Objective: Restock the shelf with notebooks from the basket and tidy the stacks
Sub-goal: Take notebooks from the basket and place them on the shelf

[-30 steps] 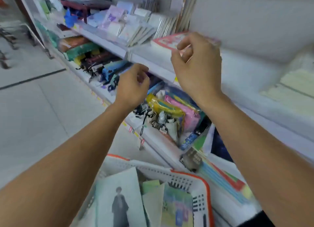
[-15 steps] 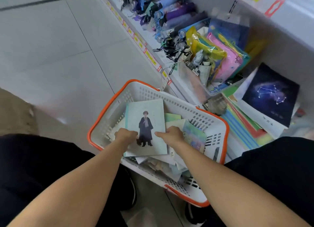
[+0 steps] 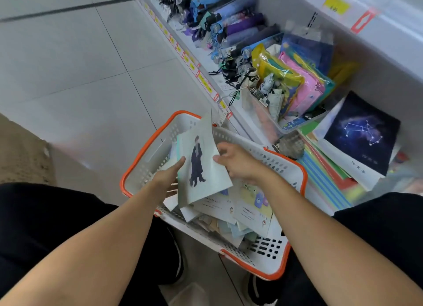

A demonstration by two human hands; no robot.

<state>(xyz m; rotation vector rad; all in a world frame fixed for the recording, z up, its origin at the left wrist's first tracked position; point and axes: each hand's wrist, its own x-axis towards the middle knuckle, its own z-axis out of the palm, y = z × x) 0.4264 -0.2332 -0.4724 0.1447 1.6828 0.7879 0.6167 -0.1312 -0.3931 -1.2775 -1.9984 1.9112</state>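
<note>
Head view, looking down. Both hands over white basket w/ orange rim on the floor between the knees.

Left hand: palm up under the left edge of pale green notebook w/ dark-coated figure on cover; thumb on the cover's left margin, fingers behind/below it, mostly hidden. Pinching the notebook btwn thumb and fingers.

Right hand: just right of the same notebook, thumb tip touching its right edge, fingers curled loosely behind. Whether clamped on it or only steadying: can't tell.

Notebook tilted up, top corner raised above the far basket rim, bottom edge lying on the pile in the basket. Held btwn the two hands, left side in the left grip, right side against the right thumb.

Below and toward the body from both hands: loose heap of other notebooks in the basket, pale covers w/ small cartoon prints, overlapping, askew.

Right of the right hand, past the basket rim: low shelf w/ a slanted stack of coloured notebooks, edges fanned out; dark constellation-cover notebook on top. Farther up from the hands: clear bin w/ bright plastic pouches, then a row of folded umbrellas. Yellow price tags along the shelf front edge.

Left of the left hand: grey tiled floor. Near the body: black trousers, dark shoes either side of the basket.
</note>
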